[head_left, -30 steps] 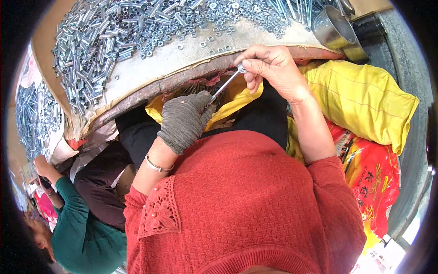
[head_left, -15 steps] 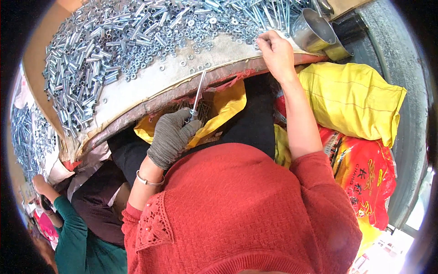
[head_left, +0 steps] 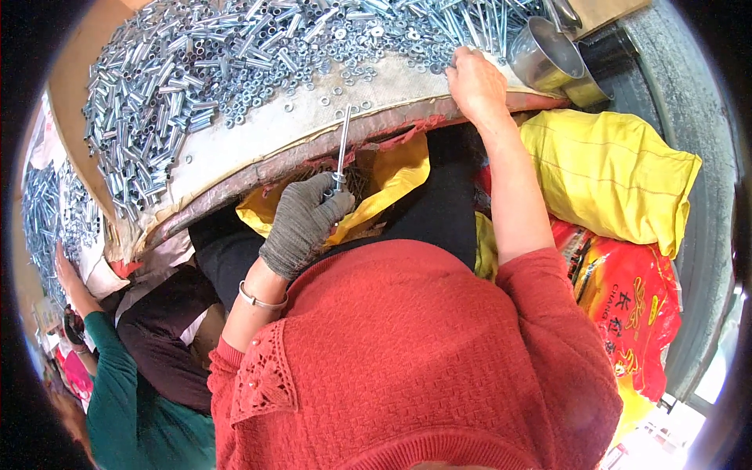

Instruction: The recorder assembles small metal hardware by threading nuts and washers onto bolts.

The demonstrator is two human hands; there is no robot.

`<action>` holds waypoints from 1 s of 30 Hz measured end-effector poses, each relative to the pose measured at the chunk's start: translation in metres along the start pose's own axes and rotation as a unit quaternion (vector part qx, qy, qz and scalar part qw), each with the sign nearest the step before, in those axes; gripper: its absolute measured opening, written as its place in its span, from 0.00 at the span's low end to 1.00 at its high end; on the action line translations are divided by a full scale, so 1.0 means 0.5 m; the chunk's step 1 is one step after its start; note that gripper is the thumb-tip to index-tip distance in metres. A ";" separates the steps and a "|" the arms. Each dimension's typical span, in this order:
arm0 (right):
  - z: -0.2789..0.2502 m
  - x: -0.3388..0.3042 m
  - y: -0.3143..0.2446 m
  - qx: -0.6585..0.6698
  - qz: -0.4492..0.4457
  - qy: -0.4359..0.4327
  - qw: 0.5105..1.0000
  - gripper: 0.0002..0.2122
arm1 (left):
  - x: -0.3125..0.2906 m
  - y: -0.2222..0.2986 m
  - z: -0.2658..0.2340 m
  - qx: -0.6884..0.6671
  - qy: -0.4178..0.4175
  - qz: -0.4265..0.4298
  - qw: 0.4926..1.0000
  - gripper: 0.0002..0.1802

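My left hand [head_left: 301, 227], in a grey knitted glove, is closed around the lower end of a long thin metal bolt [head_left: 343, 145]. The bolt stands nearly upright, with a small ring-like part low on its shank just above my fingers. My bare right hand [head_left: 478, 84] is at the cloth-covered table edge, beside small nuts and washers [head_left: 407, 53]. Its fingers are curled together; whatever they hold is hidden. Below my left hand an open yellow bag [head_left: 406, 174] contains thin metal pieces.
Short metal sleeves [head_left: 149, 125] are heaped on the table's left, long bolts [head_left: 482, 23] at its far right. A metal cup [head_left: 540, 59] lies tipped there. A yellow sack [head_left: 611, 176] rests on a red bag [head_left: 638, 313]. A co-worker's hand [head_left: 69, 278] is at far left.
My left hand has risen slightly, and the bolt stands more upright. The right hand has turned, its back now more toward view. The co-worker's hand has reached farther onto the parts.
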State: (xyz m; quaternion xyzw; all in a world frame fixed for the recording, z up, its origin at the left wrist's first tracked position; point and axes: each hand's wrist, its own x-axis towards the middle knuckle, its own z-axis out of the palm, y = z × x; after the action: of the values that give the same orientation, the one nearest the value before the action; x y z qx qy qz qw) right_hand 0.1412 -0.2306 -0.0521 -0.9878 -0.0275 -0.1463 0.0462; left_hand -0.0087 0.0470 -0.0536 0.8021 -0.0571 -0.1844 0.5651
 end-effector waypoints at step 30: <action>-0.013 -0.024 -0.015 0.167 -0.044 -0.001 0.985 0.10 | -0.003 0.014 0.011 0.055 -0.032 0.008 0.998 0.13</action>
State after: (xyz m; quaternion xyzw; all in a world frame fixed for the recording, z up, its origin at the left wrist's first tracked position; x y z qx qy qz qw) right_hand 0.1274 -0.2241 -0.0486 -0.9643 -0.0953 -0.1403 0.2036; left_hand -0.0110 0.0402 -0.0482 0.8252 -0.0917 -0.2015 0.5196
